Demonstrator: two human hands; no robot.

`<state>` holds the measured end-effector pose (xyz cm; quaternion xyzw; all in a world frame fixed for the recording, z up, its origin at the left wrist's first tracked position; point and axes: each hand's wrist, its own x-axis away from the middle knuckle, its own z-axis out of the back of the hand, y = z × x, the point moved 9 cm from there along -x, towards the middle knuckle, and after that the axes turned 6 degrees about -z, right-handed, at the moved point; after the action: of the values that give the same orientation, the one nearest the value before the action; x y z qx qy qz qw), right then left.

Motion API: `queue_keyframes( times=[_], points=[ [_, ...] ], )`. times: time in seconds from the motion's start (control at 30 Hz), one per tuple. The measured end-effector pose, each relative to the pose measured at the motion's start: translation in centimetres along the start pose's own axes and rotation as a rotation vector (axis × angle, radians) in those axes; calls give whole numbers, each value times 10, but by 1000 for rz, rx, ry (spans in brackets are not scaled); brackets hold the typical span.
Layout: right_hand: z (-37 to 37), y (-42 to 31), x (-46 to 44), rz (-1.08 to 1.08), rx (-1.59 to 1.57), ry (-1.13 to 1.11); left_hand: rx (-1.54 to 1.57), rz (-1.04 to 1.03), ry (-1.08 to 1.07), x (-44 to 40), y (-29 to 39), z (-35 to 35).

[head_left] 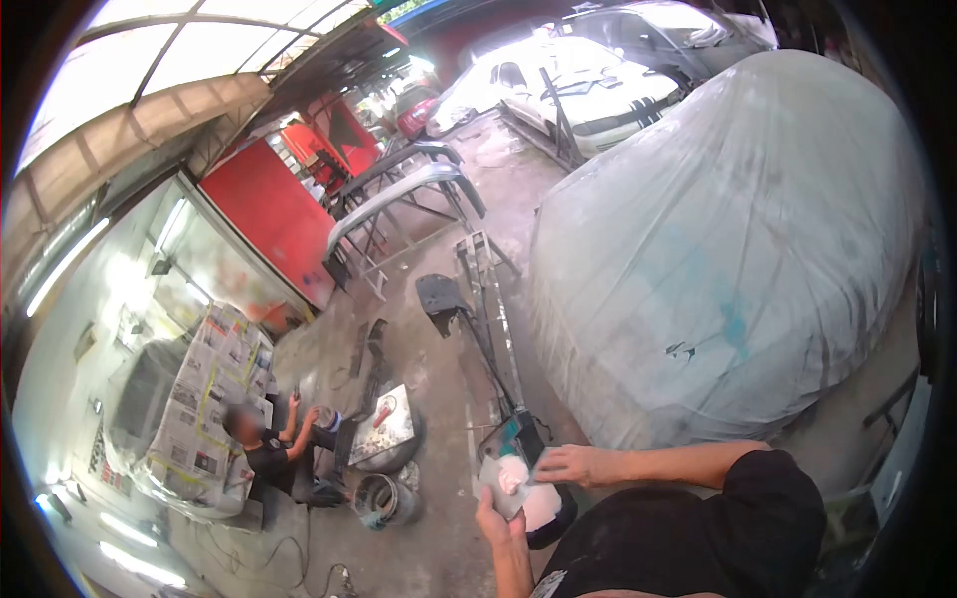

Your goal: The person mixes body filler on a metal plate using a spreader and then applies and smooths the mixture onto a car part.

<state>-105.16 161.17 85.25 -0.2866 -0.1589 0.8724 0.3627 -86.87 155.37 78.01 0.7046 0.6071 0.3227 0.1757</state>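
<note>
My left hand [502,521] grips a flat grey mixing board from below, at its near edge. On the board [489,472] sits a mound of pale pinkish-white paste [512,475]. From the right, my right hand [573,465] reaches over with bent fingers closed on a thin grey spreader [541,461], close to the paste. Its exact shape is partly hidden by the fingers. Just under both hands stands a dark open tub [566,518] with more pale paste [541,506] in it.
A plastic-covered car [738,249] fills the right. Bumpers on stands [409,184] are ahead; a long metal frame [488,319] lies nearby. On the left, a seated person [279,453] faces a bucket [381,498] and paste-smeared board [382,427], near a newspaper-masked car [204,409]. Cables [289,558] cross the floor.
</note>
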Motion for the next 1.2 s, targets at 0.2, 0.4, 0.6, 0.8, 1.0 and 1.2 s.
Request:
queue_keyframes(
  times=[0.2,0.4,0.6,0.8,1.0,1.2],
  points=[
    [28,26,-20,-160,-39,384,-393,-362,-2,12,58,-36],
    [10,-40,-47,64,136,224,-562,-427,9,17,46,-45],
    [-11,-45,-28,97,232,68,-508,-444,59,11,49,-18],
    [-8,-23,-9,82,170,51,-475,-550,140,7,71,-17],
    [34,-36,-32,-14,-182,157,-453,-610,112,9,98,-20],
    [39,-62,-24,185,-54,214,12,-6,53,17,5,-17]
  ],
)
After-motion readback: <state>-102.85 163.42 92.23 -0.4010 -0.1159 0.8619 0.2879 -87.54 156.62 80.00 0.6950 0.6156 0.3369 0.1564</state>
